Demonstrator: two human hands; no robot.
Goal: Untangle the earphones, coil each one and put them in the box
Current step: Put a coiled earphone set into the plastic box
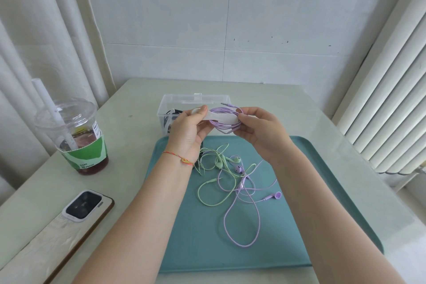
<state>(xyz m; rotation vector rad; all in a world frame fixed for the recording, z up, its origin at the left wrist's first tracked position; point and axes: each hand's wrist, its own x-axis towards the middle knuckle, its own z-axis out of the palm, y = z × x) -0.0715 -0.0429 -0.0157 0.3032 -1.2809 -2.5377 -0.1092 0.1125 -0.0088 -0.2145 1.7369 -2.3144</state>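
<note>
Coiling step: both hands' fingers pinch purple coil, strap wrapping it; box just beyond awaits.

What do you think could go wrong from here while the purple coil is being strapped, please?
1. The purple coil is pinched only at its edges by the left hand and right hand; its loops may spring loose before the white strap closes.
2. The purple tail on the tray crosses the green earphones; lifting could drag both.
3. The drink cup stands near the left elbow and might be knocked.
</note>
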